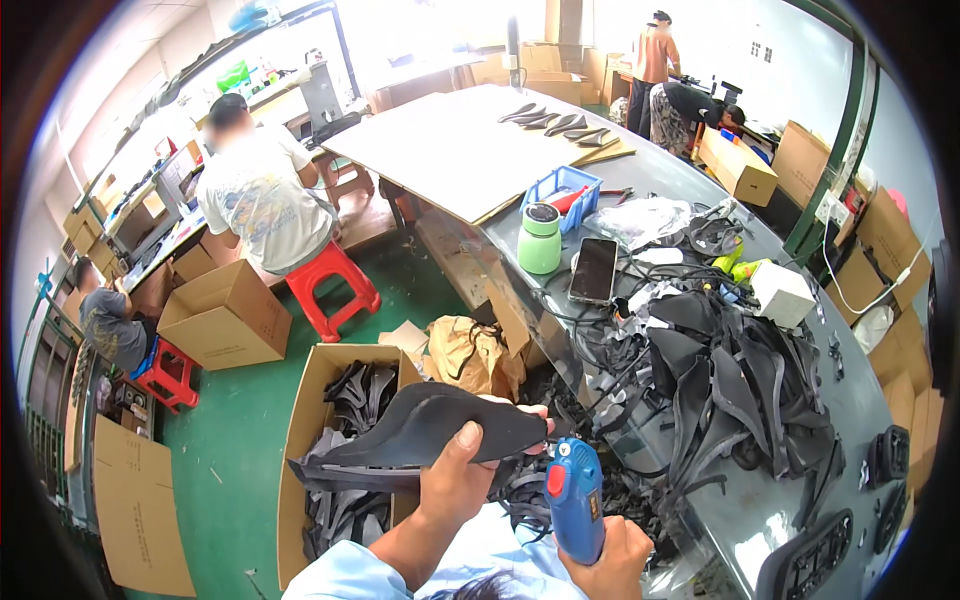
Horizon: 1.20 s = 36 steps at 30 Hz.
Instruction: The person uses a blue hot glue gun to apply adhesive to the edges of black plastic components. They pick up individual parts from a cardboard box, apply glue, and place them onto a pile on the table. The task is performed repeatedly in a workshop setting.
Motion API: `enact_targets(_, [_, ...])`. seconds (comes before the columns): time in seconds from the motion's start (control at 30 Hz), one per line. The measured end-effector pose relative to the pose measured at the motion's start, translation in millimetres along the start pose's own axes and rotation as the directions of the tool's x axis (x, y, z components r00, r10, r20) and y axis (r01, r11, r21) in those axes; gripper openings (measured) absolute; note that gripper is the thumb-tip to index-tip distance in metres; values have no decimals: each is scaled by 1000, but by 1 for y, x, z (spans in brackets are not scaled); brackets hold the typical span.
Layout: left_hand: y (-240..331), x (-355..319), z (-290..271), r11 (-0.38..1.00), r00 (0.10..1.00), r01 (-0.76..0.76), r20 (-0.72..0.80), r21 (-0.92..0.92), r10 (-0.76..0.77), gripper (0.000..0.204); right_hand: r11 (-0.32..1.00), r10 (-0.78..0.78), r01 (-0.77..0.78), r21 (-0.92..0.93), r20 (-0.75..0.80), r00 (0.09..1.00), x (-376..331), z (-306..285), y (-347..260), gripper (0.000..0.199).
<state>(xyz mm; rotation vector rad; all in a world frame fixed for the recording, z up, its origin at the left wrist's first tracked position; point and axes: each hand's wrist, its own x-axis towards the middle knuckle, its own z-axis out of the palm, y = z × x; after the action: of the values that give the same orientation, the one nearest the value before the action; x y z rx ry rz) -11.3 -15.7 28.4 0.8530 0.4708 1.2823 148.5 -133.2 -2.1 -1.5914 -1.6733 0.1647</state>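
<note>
My left hand (456, 482) grips a black, curved padded piece (400, 428) with its thumb on top, holding it out over an open cardboard box. The piece has a narrow end at the left and a grey layered edge. In my right hand (612, 562) is a blue handheld power tool (577, 500) with a red button, its head upward near the piece's right end. Whether the tool touches the piece, I cannot tell. Below, the cardboard box (292, 500) holds many dark strips. On the table to the right lies a heap of black pieces (715, 380).
The grey table (700, 525) bears a green bottle (540, 240), a phone (594, 270), a blue basket (575, 190) and a white box (782, 294). More black pieces lie on a white board (430, 140). A person (262, 185) sits on a red stool (330, 292); others work farther off.
</note>
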Motion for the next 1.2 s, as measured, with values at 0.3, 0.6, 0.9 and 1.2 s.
enact_targets(0.3, [6, 2, -7, 998, 1000, -17, 1, 64, 17, 34, 999, -35, 36, -31, 29, 999, -3, -1, 2, 32])
enact_targets(0.6, [14, 10, -8, 937, 994, -56, 109, 346, 19, 29, 997, -44, 46, -67, 35, 998, -3, 2, 4, 31])
enact_targets(0.9, [7, 6, -19, 956, 985, -161, 91, 243, 143, 30, 999, -35, 36, -19, 50, 998, -5, 1, 5, 34])
enact_targets(1.2, [-6, 4, -8, 960, 987, -160, 57, 229, 151, 25, 998, 15, -21, 62, 97, 995, 1, -3, -4, 36])
